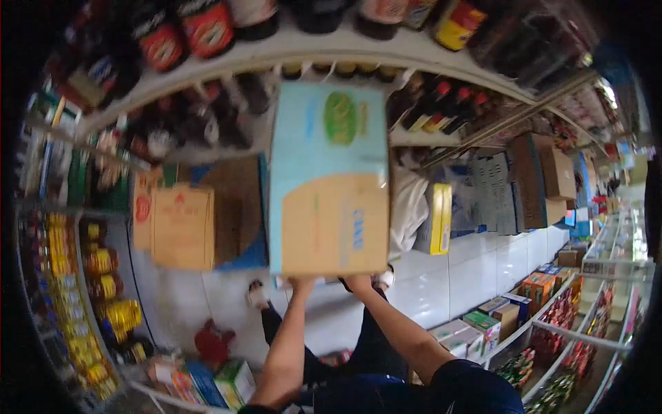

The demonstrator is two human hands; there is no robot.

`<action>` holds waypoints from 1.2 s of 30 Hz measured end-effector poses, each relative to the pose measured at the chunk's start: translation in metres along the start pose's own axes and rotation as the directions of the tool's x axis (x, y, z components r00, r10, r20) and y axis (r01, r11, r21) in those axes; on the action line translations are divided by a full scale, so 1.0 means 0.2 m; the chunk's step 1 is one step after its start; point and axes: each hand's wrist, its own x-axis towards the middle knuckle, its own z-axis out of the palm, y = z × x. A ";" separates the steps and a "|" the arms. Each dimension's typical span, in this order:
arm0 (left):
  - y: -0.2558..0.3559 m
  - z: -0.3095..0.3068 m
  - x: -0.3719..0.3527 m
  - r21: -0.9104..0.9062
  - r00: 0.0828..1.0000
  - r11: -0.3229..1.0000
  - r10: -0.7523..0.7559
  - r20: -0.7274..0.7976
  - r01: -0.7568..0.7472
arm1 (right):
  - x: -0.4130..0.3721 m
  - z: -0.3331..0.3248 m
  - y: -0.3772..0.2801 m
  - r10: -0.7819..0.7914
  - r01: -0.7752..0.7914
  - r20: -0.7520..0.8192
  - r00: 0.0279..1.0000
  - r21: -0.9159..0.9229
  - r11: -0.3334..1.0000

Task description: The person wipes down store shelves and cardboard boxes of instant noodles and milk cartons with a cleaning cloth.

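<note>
A large cardboard box (329, 200), light blue at the far part and tan at the near part, with a green oval logo, fills the middle of the head view. At its near edge my left hand (301, 281) grips it from below, the fingers hidden beneath. My right hand (356, 281) holds the same edge a little to the right, its fingers also out of sight under the box. The far end of the box reaches in front of the bottle shelf.
Shelves of bottles (207, 31) stand ahead. A tan carton (183, 228) is at left, and a yellow-edged box (439, 217) and a white sack (408, 203) at right. Oil bottles (123, 317) line the left. Packed racks (558, 317) flank the tiled floor (420, 290) on the right.
</note>
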 end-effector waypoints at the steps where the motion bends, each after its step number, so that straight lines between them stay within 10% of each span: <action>1: -0.02 -0.02 -0.05 0.119 0.996 0.991 0.072 -0.043 -0.066 | -0.06 0.04 -0.03 -0.030 0.028 0.031 0.999 0.055 0.998; 3: -0.08 -0.05 -0.12 0.000 0.975 0.992 0.127 -0.182 -0.130 | -0.14 0.09 -0.21 -0.165 0.168 -0.039 0.986 0.102 0.980; 6: 0.10 -0.33 -0.35 -0.399 0.991 0.917 -0.022 -0.130 -0.032 | -0.19 0.33 -0.26 0.021 -0.107 0.247 0.969 0.341 0.934; 7: 0.14 -0.40 -0.41 -0.431 0.997 0.902 -0.017 -0.081 -0.020 | -0.21 0.39 -0.32 0.072 -0.241 0.280 0.957 0.634 0.735; 9: -0.06 -0.25 -0.44 -0.654 0.985 0.756 -0.139 -0.103 0.038 | -0.17 0.46 -0.40 0.188 -0.511 0.506 0.842 0.635 0.580; 10: 0.01 -0.33 -0.45 -0.802 0.975 0.592 -0.215 -0.058 0.083 | -0.17 0.58 -0.35 0.047 -0.429 0.469 0.882 0.758 0.491; 11: 0.08 -0.42 -0.45 -0.715 0.928 0.685 -0.342 -0.147 0.139 | -0.18 0.43 -0.50 -0.020 -0.446 0.488 0.873 0.814 0.373; 15: 0.12 -0.63 -0.27 -0.594 0.916 0.803 -0.271 -0.296 0.046 | -0.07 0.31 -0.42 -0.023 -0.332 0.446 0.895 0.698 0.635; 17: 0.11 -0.72 -0.09 -0.468 0.942 0.884 -0.143 -0.305 -0.017 | 0.02 0.27 -0.26 -0.353 0.338 0.076 0.933 0.161 0.927; 19: 0.22 -0.81 0.10 -0.322 0.886 0.901 0.127 -0.446 -0.291 | 0.07 0.23 -0.24 -0.333 0.317 0.086 0.939 0.162 0.935; 24: 0.43 -0.87 0.58 -0.165 0.831 0.888 0.317 -0.458 -0.430 | 0.15 0.07 -0.20 -0.251 0.228 0.119 0.961 0.174 0.958; 27: 0.27 -0.77 1.07 -0.497 0.903 0.755 0.352 -0.245 -0.429 | 0.10 0.02 -0.12 -0.193 0.168 0.124 0.973 0.188 0.968; 29: 0.26 -0.71 1.31 0.050 0.886 0.896 0.444 -0.131 -0.442 | 0.10 0.03 -0.12 -0.160 0.135 0.118 0.980 0.190 0.972; 36: 0.57 -0.63 1.51 0.360 0.906 0.846 0.423 -0.003 -0.394 | -0.07 0.06 0.04 -0.052 0.020 0.133 0.990 0.232 0.972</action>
